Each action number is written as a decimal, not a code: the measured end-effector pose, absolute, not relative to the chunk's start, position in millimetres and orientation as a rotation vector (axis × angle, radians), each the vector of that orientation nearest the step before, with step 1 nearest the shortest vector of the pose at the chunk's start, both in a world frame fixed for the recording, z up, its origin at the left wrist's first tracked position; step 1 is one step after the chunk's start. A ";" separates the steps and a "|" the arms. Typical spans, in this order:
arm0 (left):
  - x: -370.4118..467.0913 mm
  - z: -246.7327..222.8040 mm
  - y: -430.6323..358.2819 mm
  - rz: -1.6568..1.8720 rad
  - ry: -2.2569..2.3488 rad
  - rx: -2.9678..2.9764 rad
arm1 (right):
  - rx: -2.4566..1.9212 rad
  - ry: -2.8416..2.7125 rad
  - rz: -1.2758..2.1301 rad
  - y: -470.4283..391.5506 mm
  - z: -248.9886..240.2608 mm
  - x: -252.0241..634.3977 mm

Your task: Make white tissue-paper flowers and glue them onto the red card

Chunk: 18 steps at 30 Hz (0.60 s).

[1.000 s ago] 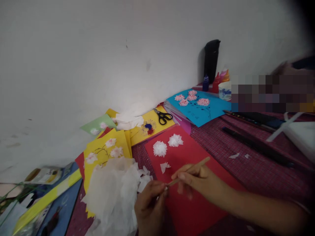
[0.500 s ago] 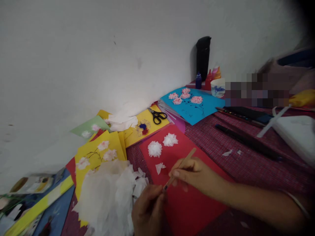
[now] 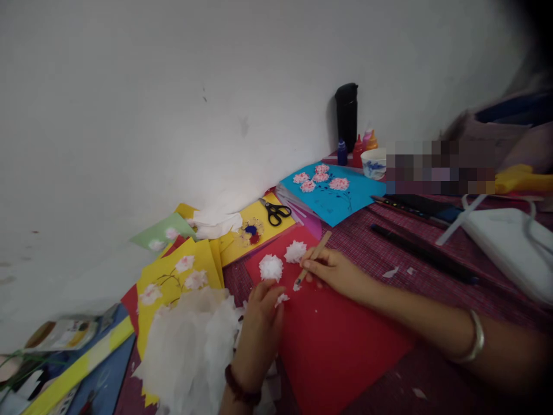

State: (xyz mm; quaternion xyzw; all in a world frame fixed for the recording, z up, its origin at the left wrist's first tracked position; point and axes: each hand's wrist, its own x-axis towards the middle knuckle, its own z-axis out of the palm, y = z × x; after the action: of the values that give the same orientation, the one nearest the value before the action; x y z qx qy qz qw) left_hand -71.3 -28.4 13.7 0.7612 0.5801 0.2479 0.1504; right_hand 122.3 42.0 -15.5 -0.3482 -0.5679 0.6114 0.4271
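Observation:
On the sheet of red paper [image 3: 337, 357], two white ruffled paper flowers, one on the left [image 3: 271, 268] and one on the right [image 3: 296, 252], lie near the far end. My right hand [image 3: 326, 270] grips a light wooden stick [image 3: 320, 245], slanted, its dark tip down at a small white paper piece [image 3: 296, 286]. My left hand [image 3: 261, 323] rests at the paper's left edge with its fingers apart and curved. By its fingertips is another crumpled white paper piece [image 3: 282, 299]; whether they touch is unclear. A heap of thin white paper [image 3: 185, 346] lies left of this hand.
Black-handled scissors [image 3: 276, 213] and blue and red paint [image 3: 252, 231] sit on yellow paper. Beyond is a blue sheet [image 3: 332, 210] with pink-tipped flowers, then paint bottles [image 3: 358, 153] and a paper cup [image 3: 374, 164]. Right lie a dark pen [image 3: 423, 253] and a white box [image 3: 505, 248].
My left hand has come away from the stick's tip and opened beside the white piece. My right hand has moved the stick farther up the red paper, tip down at its surface.

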 end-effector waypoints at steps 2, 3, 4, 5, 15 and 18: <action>-67.0 4.0 -23.7 0.655 1.682 2.263 | -0.852 -1.492 1.466 41.1 -16.7 120.1; -65.9 0.6 -22.2 0.634 1.705 2.288 | -0.841 -1.530 1.436 40.3 -16.9 119.1; -65.5 -1.6 -21.1 0.618 1.729 2.306 | -0.829 -1.568 1.406 39.4 -17.1 118.2; -65.9 -2.7 -20.2 0.608 1.753 2.316 | -0.815 -1.607 1.375 38.6 -17.1 117.3; -78.8 -11.0 -14.6 0.601 1.864 2.240 | -0.790 -1.880 1.162 34.1 -15.3 109.7; -81.9 -13.6 -16.4 0.592 1.873 2.202 | -0.781 -1.928 1.165 34.3 -16.4 107.9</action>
State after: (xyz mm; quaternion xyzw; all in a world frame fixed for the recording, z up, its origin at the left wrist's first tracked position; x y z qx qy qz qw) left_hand -81.9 -16.4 -13.6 0.7428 0.6319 0.1997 0.0952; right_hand 107.9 34.3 -16.4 -0.3045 -0.7514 0.4539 0.3698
